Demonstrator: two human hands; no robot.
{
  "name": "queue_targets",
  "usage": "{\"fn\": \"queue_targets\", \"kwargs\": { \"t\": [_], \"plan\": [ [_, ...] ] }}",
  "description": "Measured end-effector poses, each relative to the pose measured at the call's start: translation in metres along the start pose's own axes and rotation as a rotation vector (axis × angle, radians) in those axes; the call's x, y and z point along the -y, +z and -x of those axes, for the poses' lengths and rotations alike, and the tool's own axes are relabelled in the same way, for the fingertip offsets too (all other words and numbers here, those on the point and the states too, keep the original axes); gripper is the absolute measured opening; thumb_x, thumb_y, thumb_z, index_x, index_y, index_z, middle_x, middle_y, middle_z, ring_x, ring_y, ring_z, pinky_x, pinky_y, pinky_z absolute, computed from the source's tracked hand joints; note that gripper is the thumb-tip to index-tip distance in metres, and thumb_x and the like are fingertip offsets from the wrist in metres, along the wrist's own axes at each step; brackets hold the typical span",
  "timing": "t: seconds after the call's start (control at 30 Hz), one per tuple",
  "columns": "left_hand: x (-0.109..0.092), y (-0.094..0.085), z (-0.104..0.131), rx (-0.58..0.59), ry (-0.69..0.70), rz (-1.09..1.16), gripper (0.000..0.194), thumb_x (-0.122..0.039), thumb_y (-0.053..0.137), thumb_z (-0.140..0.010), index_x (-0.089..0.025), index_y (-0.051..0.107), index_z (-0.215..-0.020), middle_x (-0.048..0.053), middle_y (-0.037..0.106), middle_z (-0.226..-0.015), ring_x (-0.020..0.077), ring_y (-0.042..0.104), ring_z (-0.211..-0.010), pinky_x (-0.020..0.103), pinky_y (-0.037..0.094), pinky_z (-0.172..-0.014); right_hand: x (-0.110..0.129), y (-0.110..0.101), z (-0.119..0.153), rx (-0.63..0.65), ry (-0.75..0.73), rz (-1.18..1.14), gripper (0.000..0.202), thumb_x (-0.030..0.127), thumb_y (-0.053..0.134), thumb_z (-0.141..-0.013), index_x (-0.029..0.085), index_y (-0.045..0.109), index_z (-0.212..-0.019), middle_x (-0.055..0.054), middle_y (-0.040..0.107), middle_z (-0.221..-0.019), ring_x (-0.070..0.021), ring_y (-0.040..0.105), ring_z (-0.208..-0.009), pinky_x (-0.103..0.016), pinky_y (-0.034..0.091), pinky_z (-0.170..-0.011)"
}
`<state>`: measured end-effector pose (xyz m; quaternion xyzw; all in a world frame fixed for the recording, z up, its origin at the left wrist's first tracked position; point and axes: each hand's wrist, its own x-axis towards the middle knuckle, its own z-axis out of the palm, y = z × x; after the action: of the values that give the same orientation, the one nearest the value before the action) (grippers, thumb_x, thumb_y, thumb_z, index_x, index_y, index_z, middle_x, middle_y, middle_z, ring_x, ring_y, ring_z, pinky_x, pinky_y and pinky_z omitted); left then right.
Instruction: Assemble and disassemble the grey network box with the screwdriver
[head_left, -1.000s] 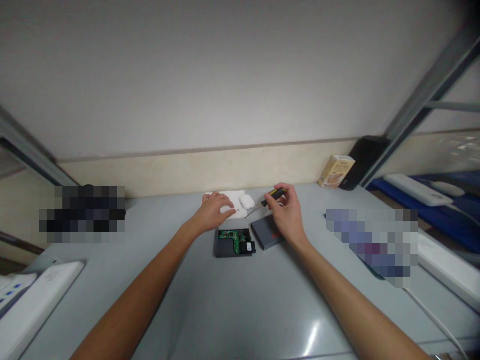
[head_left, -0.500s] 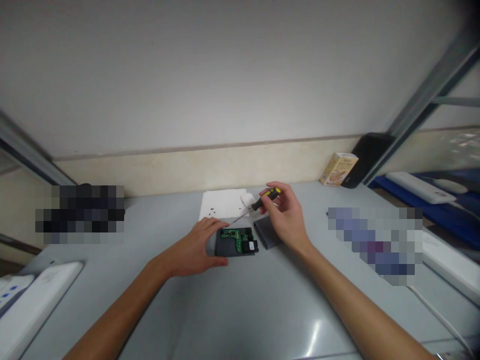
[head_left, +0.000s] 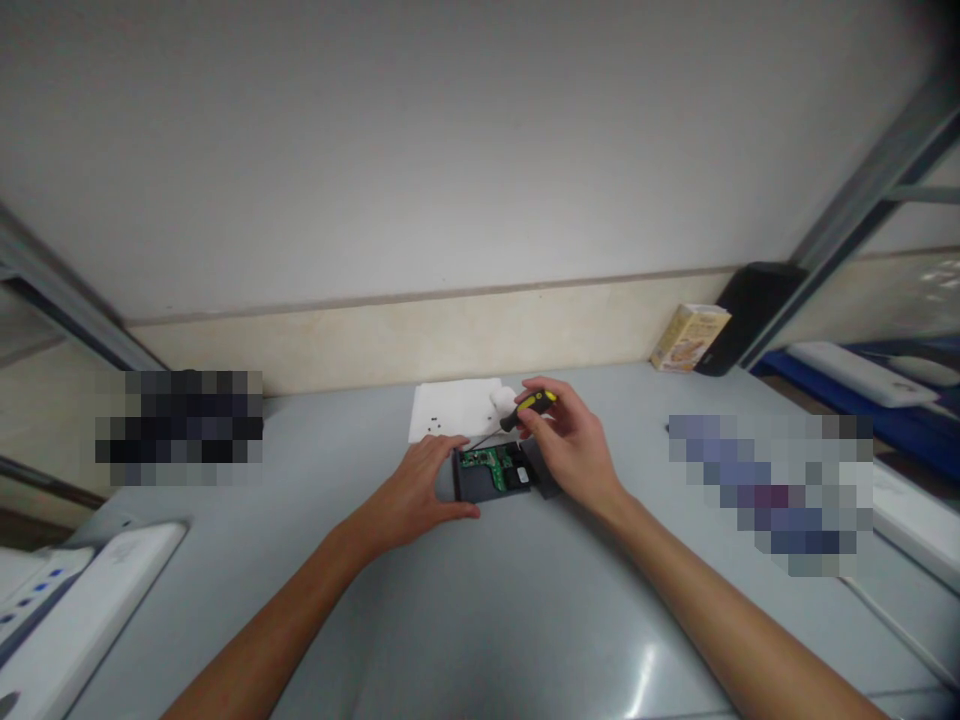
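Observation:
A dark grey device housing (head_left: pixel 476 487) lies on the table with a green circuit board (head_left: pixel 498 470) exposed in it. My left hand (head_left: pixel 422 488) holds the housing at its left end, fingertips along the far edge and thumb by the near edge. A screwdriver (head_left: pixel 537 402) with a black and yellow handle is gripped in the fingers of my right hand (head_left: pixel 574 440). Its thin shaft slants down left to the board's far-left corner, close to my left fingertips; whether the tip touches is unclear. Partly hidden under my right hand is a dark grey cover piece (head_left: pixel 541 476).
Behind the housing, several tiny dark screws (head_left: pixel 434 424) rest on white paper (head_left: pixel 457 400), with a small white object (head_left: pixel 504 400) near its right edge. A yellow carton (head_left: pixel 688 338) stands at the back right. White cases lie at both sides; two patches are blurred out.
The view has shifted slightly, moving the scene to the right. My right hand has lowered a little toward the board with the screwdriver, and the housing sits closer to the cover piece.

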<state>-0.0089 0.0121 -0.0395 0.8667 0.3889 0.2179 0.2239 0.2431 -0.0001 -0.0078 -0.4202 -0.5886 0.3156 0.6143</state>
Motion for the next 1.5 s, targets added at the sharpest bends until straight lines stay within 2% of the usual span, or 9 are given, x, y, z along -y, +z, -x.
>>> {"fn": "queue_targets", "kwargs": {
  "t": [0.33, 0.5, 0.6, 0.67, 0.77, 0.93, 1.13, 1.33, 1.5],
  "plan": [
    [0.002, 0.000, -0.001, 0.003, 0.038, -0.023, 0.081, -0.052, 0.080, -0.079, -0.027, 0.043, -0.147, 0.010, 0.055, -0.143, 0.0304, 0.049, -0.133, 0.050, 0.038, -0.115, 0.000, 0.001, 0.001, 0.044, -0.028, 0.060, 0.030, 0.033, 0.068, -0.091, 0.028, 0.063, -0.120, -0.002, 0.068, -0.100, -0.0141, 0.065, -0.075, -0.029, 0.058, -0.068],
    [0.000, 0.000, -0.003, 0.007, 0.013, -0.003, 0.081, -0.050, 0.082, -0.077, -0.027, 0.046, -0.146, 0.010, 0.056, -0.143, 0.0310, 0.050, -0.132, 0.052, 0.038, -0.115, 0.008, 0.002, 0.002, 0.091, -0.106, 0.155, 0.031, 0.032, 0.066, -0.093, 0.029, 0.064, -0.123, -0.004, 0.068, -0.107, -0.0165, 0.066, -0.089, -0.029, 0.058, -0.074],
    [0.000, 0.001, -0.003, -0.001, -0.002, 0.028, 0.080, -0.047, 0.084, -0.076, -0.028, 0.049, -0.145, 0.010, 0.057, -0.142, 0.0318, 0.051, -0.132, 0.052, 0.038, -0.115, 0.018, 0.009, -0.006, 0.085, -0.170, 0.204, 0.022, 0.032, 0.068, -0.092, 0.029, 0.069, -0.114, -0.006, 0.063, -0.113, -0.0177, 0.064, -0.097, -0.028, 0.056, -0.072],
    [0.002, 0.002, -0.003, -0.006, 0.003, 0.050, 0.078, -0.047, 0.084, -0.076, -0.028, 0.049, -0.144, 0.010, 0.056, -0.142, 0.0319, 0.051, -0.132, 0.053, 0.038, -0.116, 0.023, 0.015, -0.016, 0.109, -0.204, 0.215, 0.017, 0.031, 0.068, -0.091, 0.028, 0.071, -0.108, -0.005, 0.061, -0.107, -0.0165, 0.063, -0.091, -0.028, 0.055, -0.071],
    [0.005, 0.004, -0.002, -0.008, 0.008, 0.067, 0.079, -0.047, 0.083, -0.076, -0.029, 0.049, -0.145, 0.009, 0.056, -0.143, 0.0317, 0.051, -0.133, 0.052, 0.038, -0.116, 0.027, 0.023, -0.032, 0.207, -0.222, 0.210, 0.018, 0.024, 0.063, -0.094, 0.027, 0.072, -0.109, -0.003, 0.063, -0.099, -0.0155, 0.063, -0.086, -0.030, 0.052, -0.074],
    [0.005, 0.004, -0.001, -0.011, -0.009, 0.075, 0.079, -0.048, 0.083, -0.076, -0.029, 0.049, -0.144, 0.009, 0.056, -0.142, 0.0323, 0.050, -0.133, 0.052, 0.037, -0.116, 0.030, 0.032, -0.038, 0.288, -0.163, 0.080, 0.028, 0.017, 0.049, -0.098, 0.026, 0.067, -0.117, -0.003, 0.068, -0.107, -0.0160, 0.062, -0.095, -0.032, 0.049, -0.083],
    [-0.001, 0.002, -0.001, 0.009, -0.016, 0.062, 0.078, -0.044, 0.083, -0.077, -0.030, 0.049, -0.145, 0.009, 0.055, -0.144, 0.0326, 0.049, -0.135, 0.052, 0.037, -0.118, 0.030, 0.033, -0.029, 0.144, -0.194, 0.074, 0.009, 0.024, 0.066, -0.090, 0.024, 0.073, -0.095, -0.004, 0.061, -0.098, -0.0172, 0.059, -0.091, -0.032, 0.048, -0.079],
    [-0.001, 0.002, 0.000, -0.005, -0.006, 0.041, 0.079, -0.045, 0.081, -0.079, -0.032, 0.045, -0.148, 0.008, 0.055, -0.145, 0.0326, 0.050, -0.135, 0.053, 0.039, -0.116, 0.028, 0.024, -0.025, 0.240, -0.087, -0.019, 0.025, 0.025, 0.052, -0.098, 0.028, 0.068, -0.118, -0.004, 0.067, -0.110, -0.0195, 0.061, -0.102, -0.036, 0.049, -0.089],
    [-0.002, 0.001, -0.001, -0.004, 0.000, 0.040, 0.080, -0.042, 0.082, -0.078, -0.032, 0.045, -0.148, 0.008, 0.057, -0.143, 0.0327, 0.051, -0.134, 0.053, 0.039, -0.117, 0.029, 0.024, -0.027, 0.092, -0.160, 0.068, 0.014, 0.035, 0.064, -0.093, 0.024, 0.071, -0.088, -0.005, 0.063, -0.098, -0.0196, 0.060, -0.094, -0.035, 0.049, -0.084]
  ]
}}
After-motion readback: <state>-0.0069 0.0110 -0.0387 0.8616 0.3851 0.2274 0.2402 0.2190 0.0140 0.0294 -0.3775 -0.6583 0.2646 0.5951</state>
